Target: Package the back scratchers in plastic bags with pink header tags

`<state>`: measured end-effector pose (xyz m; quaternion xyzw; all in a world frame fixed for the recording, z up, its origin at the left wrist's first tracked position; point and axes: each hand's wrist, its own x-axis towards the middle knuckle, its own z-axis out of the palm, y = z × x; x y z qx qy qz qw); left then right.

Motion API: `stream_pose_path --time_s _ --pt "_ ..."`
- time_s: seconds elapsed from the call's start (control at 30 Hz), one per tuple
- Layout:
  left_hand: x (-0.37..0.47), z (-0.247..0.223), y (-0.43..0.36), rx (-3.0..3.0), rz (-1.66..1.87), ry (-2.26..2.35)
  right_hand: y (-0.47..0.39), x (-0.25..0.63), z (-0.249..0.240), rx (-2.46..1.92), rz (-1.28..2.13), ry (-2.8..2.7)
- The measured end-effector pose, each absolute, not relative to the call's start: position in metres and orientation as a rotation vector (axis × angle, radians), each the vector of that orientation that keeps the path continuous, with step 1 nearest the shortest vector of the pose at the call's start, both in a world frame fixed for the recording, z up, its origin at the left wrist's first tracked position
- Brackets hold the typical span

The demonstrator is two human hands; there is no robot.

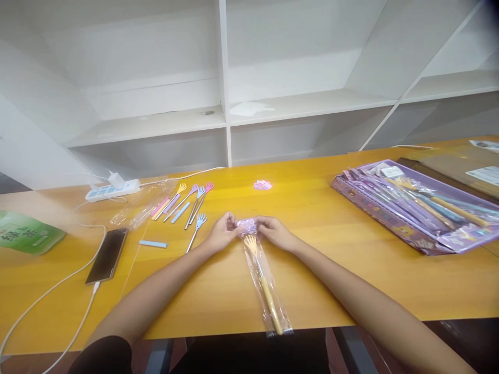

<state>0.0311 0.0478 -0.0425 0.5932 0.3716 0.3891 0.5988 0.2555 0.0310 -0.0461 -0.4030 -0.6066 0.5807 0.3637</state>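
Observation:
A yellow back scratcher with a hand-shaped head lies inside a clear plastic bag, its handle toward the table's front edge. At the bag's top is a small purple card. My left hand pinches the card's left end, fingers closed. On the right end, my right hand holds it with closed fingers. Left of my hands lie several loose scratchers with metal rods, among them a blue one, and coloured tubes, including a blue tube. Small pink cards rest beyond my hands.
At the right, a purple box holds several bagged scratchers, with a cardboard box behind. A phone with a white cable, a green bag and a power strip are at the left. White shelves stand behind the table.

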Motion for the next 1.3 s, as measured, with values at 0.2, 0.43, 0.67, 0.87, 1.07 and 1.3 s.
stream_pose_path --time_s 0.2,0.43,0.67,0.87,1.07,1.3 --pt "0.030 -0.037 0.051 1.360 0.993 0.959 0.034 0.264 -0.047 -1.083 1.460 -1.523" --pt "0.034 -0.041 0.044 1.328 0.892 0.819 0.021 0.251 -0.043 -1.154 1.098 -1.780" --pt "0.032 -0.040 0.049 1.352 0.967 0.876 0.024 0.252 -0.037 -1.121 1.122 -1.860" --pt "0.030 -0.044 0.056 1.326 1.022 0.905 0.030 0.255 -0.045 -1.149 1.305 -1.683" --pt "0.024 -0.043 0.061 1.273 1.348 1.046 0.028 0.266 -0.030 -1.068 1.409 -1.841" --pt "0.022 -0.040 0.062 1.212 1.499 1.099 0.023 0.267 -0.023 -1.214 1.231 -1.986"
